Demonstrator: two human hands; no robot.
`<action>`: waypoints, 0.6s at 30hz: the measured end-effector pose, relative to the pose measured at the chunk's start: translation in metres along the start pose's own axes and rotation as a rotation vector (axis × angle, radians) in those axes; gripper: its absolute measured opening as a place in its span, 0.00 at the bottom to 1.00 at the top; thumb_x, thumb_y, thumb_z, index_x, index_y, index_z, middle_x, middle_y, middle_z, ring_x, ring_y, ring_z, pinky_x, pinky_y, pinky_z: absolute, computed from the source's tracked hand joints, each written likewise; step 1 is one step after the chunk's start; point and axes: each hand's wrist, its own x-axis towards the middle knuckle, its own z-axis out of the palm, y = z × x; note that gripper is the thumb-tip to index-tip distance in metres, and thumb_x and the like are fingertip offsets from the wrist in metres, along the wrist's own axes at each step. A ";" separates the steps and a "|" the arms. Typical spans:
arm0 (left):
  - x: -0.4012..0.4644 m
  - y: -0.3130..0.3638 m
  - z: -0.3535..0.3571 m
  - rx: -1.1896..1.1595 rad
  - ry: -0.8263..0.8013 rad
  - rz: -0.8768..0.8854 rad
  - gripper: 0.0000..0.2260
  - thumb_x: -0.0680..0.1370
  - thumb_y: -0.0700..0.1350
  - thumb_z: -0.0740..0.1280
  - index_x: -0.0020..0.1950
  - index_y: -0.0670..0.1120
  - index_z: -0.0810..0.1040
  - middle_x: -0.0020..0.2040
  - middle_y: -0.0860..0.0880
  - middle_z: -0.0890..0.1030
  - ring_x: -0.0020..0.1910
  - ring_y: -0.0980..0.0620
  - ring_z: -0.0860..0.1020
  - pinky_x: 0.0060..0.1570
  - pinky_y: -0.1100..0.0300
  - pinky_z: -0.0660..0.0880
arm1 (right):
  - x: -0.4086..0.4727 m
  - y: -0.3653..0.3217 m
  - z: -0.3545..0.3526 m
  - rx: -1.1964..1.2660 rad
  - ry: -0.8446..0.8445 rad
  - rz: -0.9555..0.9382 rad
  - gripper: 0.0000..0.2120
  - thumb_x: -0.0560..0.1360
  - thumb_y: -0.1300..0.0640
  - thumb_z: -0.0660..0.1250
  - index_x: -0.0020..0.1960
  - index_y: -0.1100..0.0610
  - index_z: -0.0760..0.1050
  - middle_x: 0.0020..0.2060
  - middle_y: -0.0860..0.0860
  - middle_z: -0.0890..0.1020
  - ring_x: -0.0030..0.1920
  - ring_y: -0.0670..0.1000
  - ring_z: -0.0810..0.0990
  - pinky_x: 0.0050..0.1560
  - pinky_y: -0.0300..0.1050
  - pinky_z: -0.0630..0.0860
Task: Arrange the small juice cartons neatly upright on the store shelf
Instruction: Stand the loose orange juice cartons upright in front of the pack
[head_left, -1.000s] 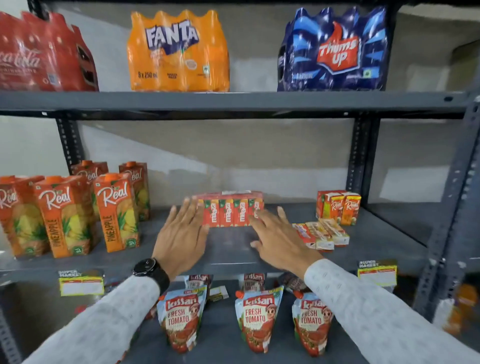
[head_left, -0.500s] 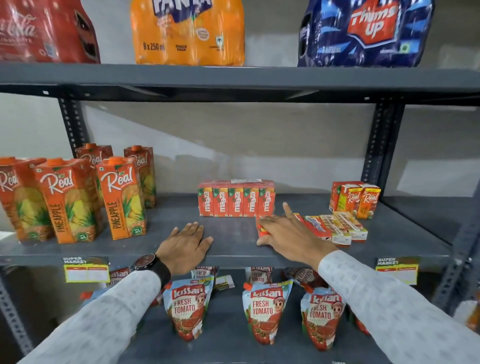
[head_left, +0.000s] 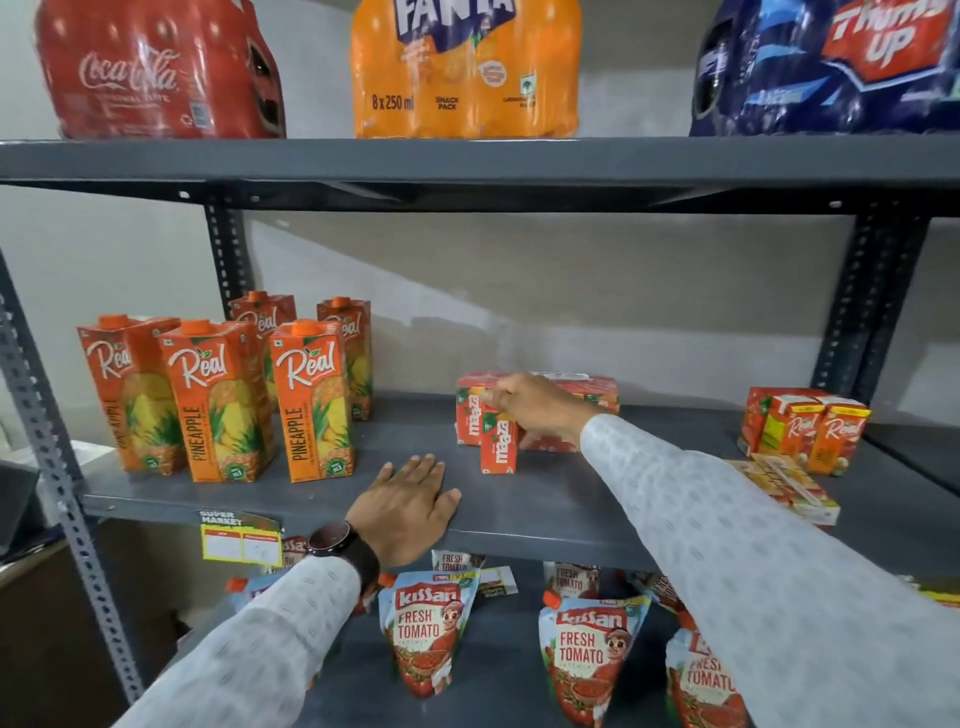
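From the head view I see my left hand (head_left: 402, 506) lying flat and open, palm down, on the front edge of the grey middle shelf (head_left: 545, 509), fingers spread a little and pointing toward the back, with a dark watch (head_left: 336, 543) on the wrist just above the patterned white sleeve. My right hand (head_left: 535, 408) reaches further in, arm stretched across from the right, knuckles up and fingers curled over the top of one small Maaza carton (head_left: 498, 444), which stands upright on the shelf just in front of the row of Maaza cartons (head_left: 540, 410). The grip looks closed on that carton's top, though my fingertips are hidden behind it. My hand and forearm cover much of the row, so I cannot count its cartons. To the right, small Real cartons (head_left: 808, 428) stand upright, and flat-lying cartons (head_left: 784, 488) are partly hidden by my right sleeve. Tall pineapple cartons (head_left: 311, 400) stand well to the left. The bottle packs on the top shelf are cut off by the frame.
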 end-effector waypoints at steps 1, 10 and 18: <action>0.000 -0.001 0.001 -0.001 0.005 0.002 0.33 0.83 0.62 0.42 0.83 0.45 0.53 0.84 0.46 0.54 0.83 0.49 0.51 0.80 0.46 0.47 | 0.002 -0.002 0.002 -0.014 0.016 -0.010 0.22 0.84 0.41 0.60 0.56 0.60 0.79 0.48 0.58 0.85 0.42 0.59 0.88 0.46 0.59 0.85; 0.000 -0.001 0.006 0.014 0.047 -0.005 0.33 0.82 0.62 0.42 0.83 0.45 0.55 0.84 0.46 0.56 0.83 0.49 0.53 0.80 0.46 0.48 | 0.012 -0.012 0.004 -0.277 0.214 -0.006 0.26 0.71 0.34 0.74 0.41 0.60 0.84 0.33 0.51 0.84 0.34 0.50 0.83 0.37 0.43 0.75; -0.001 0.001 0.004 0.020 0.056 -0.008 0.32 0.83 0.61 0.43 0.83 0.45 0.55 0.84 0.46 0.56 0.83 0.49 0.52 0.80 0.47 0.48 | 0.017 -0.025 0.002 -0.157 0.085 -0.048 0.14 0.72 0.47 0.75 0.55 0.52 0.87 0.55 0.46 0.85 0.50 0.49 0.81 0.42 0.40 0.72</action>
